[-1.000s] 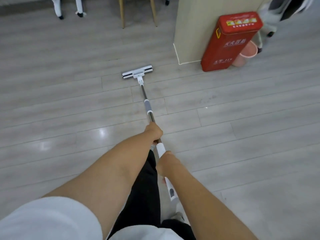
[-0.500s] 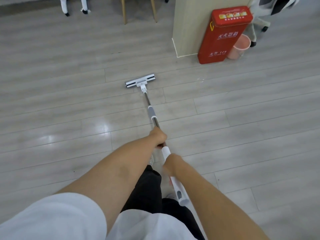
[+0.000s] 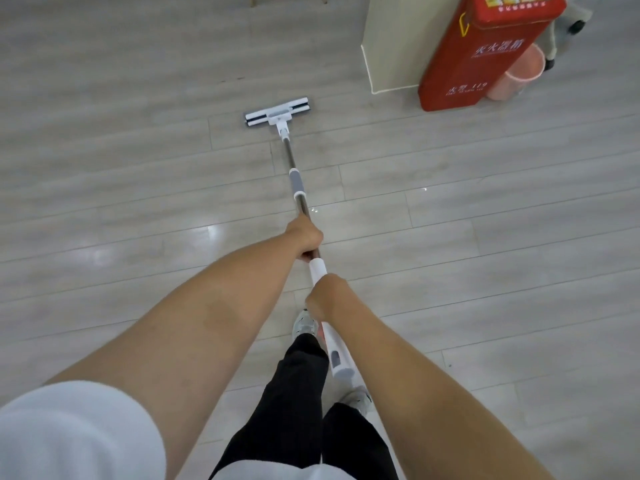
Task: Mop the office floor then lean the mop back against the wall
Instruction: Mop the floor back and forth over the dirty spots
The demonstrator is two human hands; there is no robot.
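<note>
From the head camera: the left hand wraps the mop pole, and the right hand curls round its white grip behind. The mop head lies flat on the floor, mid-mopping; next comes a pull back, I reckon. The red box reads "119".

Grey plank floor; red box beside beige pillar

Office or similar commercial interior: grey plank laminate floor, red fire-extinguisher cabinet marked 119 beside a beige column, pink waste bin behind it, swivel-chair caster top right.
</note>
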